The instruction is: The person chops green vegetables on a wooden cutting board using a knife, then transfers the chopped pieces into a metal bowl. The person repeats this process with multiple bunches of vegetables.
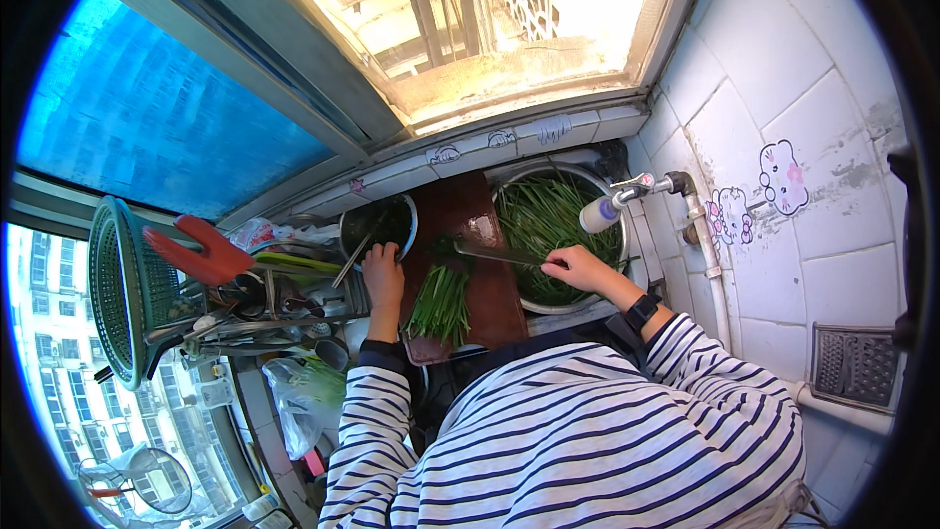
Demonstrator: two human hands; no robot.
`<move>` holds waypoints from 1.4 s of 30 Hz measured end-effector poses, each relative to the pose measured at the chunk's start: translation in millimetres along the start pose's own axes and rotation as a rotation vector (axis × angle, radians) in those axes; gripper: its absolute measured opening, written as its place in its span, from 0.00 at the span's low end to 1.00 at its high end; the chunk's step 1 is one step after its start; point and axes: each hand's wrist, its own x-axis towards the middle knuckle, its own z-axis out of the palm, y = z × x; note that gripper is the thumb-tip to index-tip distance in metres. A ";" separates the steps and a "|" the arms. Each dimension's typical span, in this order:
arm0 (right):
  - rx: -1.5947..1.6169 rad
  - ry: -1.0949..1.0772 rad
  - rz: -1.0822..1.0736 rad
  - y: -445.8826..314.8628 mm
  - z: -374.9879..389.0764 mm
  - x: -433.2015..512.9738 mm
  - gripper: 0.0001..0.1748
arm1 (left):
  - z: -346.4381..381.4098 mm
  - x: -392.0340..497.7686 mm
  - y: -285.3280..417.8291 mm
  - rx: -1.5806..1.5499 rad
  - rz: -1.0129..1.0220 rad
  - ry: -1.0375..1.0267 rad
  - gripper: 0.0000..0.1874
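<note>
My left hand [383, 272] rests at the near rim of a round bowl [413, 220] at the left of the board; dark chopped greens and a pair of chopsticks [351, 261] are in the bowl. Whether the fingers grip the rim, I cannot tell. My right hand [571, 266] is over the large metal basin, closed on the handle end of a kitchen knife [499, 254], whose blade reaches left over the reddish-brown cutting board [507, 316]. A bundle of cut green stalks [442, 303] lies on the board, with a dark chopped heap [446, 246] by the blade tip.
Long green leaves [551, 217] fill the metal basin [624, 235] beneath a faucet [633, 189]. At the left stand a green plastic colander [117, 294], a red oven mitt [202, 250] and crowded utensils. A plastic bag [294, 404] of greens lies lower left. A tiled wall is at the right.
</note>
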 end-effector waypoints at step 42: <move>-0.133 -0.018 0.180 14.1 43.7 -59.0 0.19 | 19.7 -70.4 60.7 -0.174 -0.127 -0.463 0.57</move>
